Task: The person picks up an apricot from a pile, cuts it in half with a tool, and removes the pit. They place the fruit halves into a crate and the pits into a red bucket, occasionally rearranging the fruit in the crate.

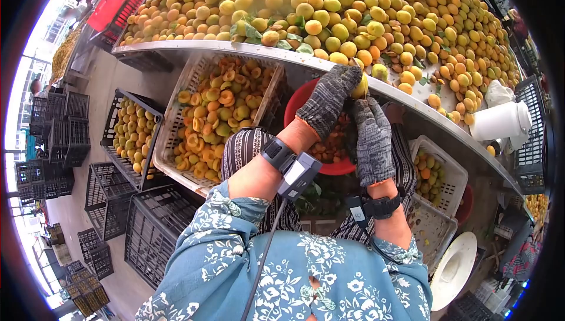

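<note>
The fingers of the left hand (328, 102), in a grey knitted glove, were bent around a yellowish apricot (361, 87), held up at the far right side of the red basin (340, 168), close to the table edge. The right hand (372, 141), gloved alike, had its fingers straight and close together, their tips just below the fruit; I could not tell whether they touched it or gripped anything. Orange-brown pieces (331, 149) lay inside the basin, which sat between two knees in patterned trousers (250, 145). Left of the basin stood a white crate (166, 141) full of halved apricots (220, 109), and farther left of it a black crate (152, 108) of whole ones. Right of the basin was a smaller white crate (450, 178) with more fruit (431, 174) in it. Beyond the basin ran a metal-edged table (406, 92), heaped with yellow, green and orange apricots (329, 6); a white bucket (497, 124) stood far to the basin's right, against that table's fruit.
</note>
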`<state>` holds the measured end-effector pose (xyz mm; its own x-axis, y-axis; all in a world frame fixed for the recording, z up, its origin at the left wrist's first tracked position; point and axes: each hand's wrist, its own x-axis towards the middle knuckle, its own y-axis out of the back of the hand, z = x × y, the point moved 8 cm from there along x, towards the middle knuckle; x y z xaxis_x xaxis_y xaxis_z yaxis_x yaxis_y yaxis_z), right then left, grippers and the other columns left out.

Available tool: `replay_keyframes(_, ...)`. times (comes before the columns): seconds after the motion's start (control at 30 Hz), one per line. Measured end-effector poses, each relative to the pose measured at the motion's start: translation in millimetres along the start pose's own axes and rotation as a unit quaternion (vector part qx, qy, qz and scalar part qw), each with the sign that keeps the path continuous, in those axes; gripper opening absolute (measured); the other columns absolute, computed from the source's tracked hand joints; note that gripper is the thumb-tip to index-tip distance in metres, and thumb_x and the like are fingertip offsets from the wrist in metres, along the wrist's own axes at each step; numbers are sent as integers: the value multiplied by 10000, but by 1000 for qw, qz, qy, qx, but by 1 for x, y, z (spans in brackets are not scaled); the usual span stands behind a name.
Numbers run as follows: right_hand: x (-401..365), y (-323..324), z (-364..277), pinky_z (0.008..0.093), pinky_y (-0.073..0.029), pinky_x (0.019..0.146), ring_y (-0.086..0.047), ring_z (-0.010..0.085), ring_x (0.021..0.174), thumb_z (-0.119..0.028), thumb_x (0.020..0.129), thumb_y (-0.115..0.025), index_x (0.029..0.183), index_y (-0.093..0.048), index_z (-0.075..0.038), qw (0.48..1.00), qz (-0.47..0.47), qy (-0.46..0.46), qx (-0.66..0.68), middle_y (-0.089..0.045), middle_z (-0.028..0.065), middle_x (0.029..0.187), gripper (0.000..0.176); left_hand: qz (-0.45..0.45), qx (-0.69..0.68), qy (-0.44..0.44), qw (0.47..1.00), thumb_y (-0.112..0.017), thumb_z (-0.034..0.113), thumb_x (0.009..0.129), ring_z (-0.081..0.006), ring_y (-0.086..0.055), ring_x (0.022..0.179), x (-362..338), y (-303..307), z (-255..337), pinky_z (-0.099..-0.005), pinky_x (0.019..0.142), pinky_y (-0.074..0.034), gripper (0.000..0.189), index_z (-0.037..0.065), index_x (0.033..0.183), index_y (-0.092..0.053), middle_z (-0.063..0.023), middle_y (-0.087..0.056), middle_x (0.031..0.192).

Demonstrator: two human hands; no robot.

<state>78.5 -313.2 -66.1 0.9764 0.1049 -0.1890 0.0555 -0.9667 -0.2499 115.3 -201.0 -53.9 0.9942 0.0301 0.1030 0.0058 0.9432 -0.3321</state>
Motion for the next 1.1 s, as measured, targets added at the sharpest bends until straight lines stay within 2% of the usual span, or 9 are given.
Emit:
replay_keyframes(0.07,-3,0,2,196,-449,738,-552,53,842,-185,953,-543,1150,-602,-29,1000,2,2,7,-636,-4,976,258,5,46,-49,998,-543,246,956,-101,-549,947,5,4,-5,-251,857,-458,266,22,1092,-591,-42,-605,1024)
replay_keyframes(0.17,-8,-8,1,189,-439,705,-534,41,815,-190,954,-545,1113,-615,-25,996,-10,49,-69,-630,-12,951,239,67,-69,3,995,-546,274,957,-146,-571,918,12,22,-27,-280,850,-481,297,8,1086,-576,-63,-608,990)
replay_keyframes(0.23,-16,-14,-2,181,-427,653,-514,30,763,-194,953,-550,1040,-624,-25,997,35,48,-58,-617,-27,894,204,88,-311,158,933,-536,267,957,-166,-612,929,5,18,-41,-284,818,-509,280,35,1107,-577,-95,-619,1001)
replay_keyframes(0.4,-14,-9,14,178,-432,617,-524,38,715,-195,952,-548,1126,-604,-37,997,-2,-65,-33,-613,-38,855,242,38,-298,187,935,-563,369,935,-139,-623,804,-9,2,-16,-270,721,-532,328,69,1067,-582,-69,-636,936)
replay_keyframes(0.57,7,-9,11,208,-455,670,-542,76,765,-127,944,-548,1095,-600,15,1000,16,1,25,-627,27,893,214,101,-223,226,943,-540,415,940,-145,-620,790,-21,-5,-18,-289,727,-517,384,68,1091,-607,-52,-656,912)
replay_keyframes(0.7,17,-2,7,226,-474,773,-583,86,868,-177,963,-516,1157,-589,-6,989,-21,99,-107,-650,40,1020,269,54,-94,226,968,-524,420,951,-96,-551,795,-7,6,-26,-266,754,-478,400,59,1095,-618,-24,-636,922)
replay_keyframes(0.77,11,1,4,226,-470,779,-581,87,869,-174,963,-515,1147,-596,-7,994,-13,63,-94,-654,42,1017,261,69,-97,230,966,-539,366,954,-80,-523,826,-5,4,-29,-249,778,-458,340,61,1082,-618,-13,-617,929)
replay_keyframes(0.83,7,1,11,227,-466,784,-578,88,871,-170,963,-514,1137,-603,-9,996,-9,20,-81,-658,44,1013,253,17,-36,115,993,-559,302,945,-82,-518,840,2,2,-14,-251,770,-451,283,42,1041,-617,-17,-612,933)
replay_keyframes(1.1,0,2,10,226,-460,777,-571,83,861,-173,962,-515,1122,-612,-2,994,-2,24,-109,-659,40,969,254,33,-41,80,995,-586,258,925,-104,-520,758,-1,2,-17,-272,703,-452,249,14,963,-617,-37,-614,855)
